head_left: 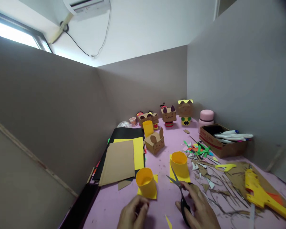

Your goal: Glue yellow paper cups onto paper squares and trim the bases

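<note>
My right hand [200,205] holds a pair of black-handled scissors [181,194], its blades parted and pointing up and left. My left hand [134,211] is curled with thumb and forefinger close together; whether anything sits between them I cannot make out. Just beyond it stands a yellow paper tube [146,184] on a yellow paper piece. Another yellow tube [179,163] rests on a yellow square [173,178], right behind the scissor blades. A small yellow scrap [168,221] lies on the purple table between my hands.
Brown cardboard sheets [119,162] lie over yellow and black paper at left. A cardboard box head with ears [154,143] sits mid-table, with several box figures [168,116] behind. Paper scraps [200,149], a pen box [222,141] and a yellow glue gun [257,190] occupy the right.
</note>
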A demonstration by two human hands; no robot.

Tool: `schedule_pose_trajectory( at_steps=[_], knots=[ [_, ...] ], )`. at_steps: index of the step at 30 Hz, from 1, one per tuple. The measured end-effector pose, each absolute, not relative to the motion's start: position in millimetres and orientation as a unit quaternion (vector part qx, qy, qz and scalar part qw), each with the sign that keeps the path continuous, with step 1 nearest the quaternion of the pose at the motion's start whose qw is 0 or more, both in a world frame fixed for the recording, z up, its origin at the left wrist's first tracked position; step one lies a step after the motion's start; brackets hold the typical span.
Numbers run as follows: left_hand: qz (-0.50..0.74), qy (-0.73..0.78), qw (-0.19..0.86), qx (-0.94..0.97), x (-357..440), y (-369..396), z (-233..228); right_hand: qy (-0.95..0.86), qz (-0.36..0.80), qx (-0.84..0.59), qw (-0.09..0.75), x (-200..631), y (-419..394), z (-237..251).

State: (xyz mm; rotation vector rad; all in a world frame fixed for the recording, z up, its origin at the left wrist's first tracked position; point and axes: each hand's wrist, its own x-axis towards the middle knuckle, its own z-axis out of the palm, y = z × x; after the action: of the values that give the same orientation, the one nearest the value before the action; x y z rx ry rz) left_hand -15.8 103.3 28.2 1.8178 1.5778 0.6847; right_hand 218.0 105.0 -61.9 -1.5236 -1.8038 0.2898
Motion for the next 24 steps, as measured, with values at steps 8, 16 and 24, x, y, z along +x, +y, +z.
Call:
schedule_pose_trajectory(
  at_steps=[8, 16, 24],
  knots=[
    [0.332, 0.674, 0.224, 0.621, -22.3, 150.4, 39.7, -0.676, 0.238, -0.557, 0.419, 213.6, 102.7, -54.3],
    [0.307, 0.61, 0.196, 0.704, -15.1, 140.4, 53.4, -0.532, 0.452, -0.497, 0.516, 204.0, 104.2, -43.8],
    [0.301, 0.376, -0.186, 0.856, 19.6, 112.6, 55.2, -0.51, 0.378, -0.467, 0.615, 202.5, 91.2, -34.8]
  ],
)
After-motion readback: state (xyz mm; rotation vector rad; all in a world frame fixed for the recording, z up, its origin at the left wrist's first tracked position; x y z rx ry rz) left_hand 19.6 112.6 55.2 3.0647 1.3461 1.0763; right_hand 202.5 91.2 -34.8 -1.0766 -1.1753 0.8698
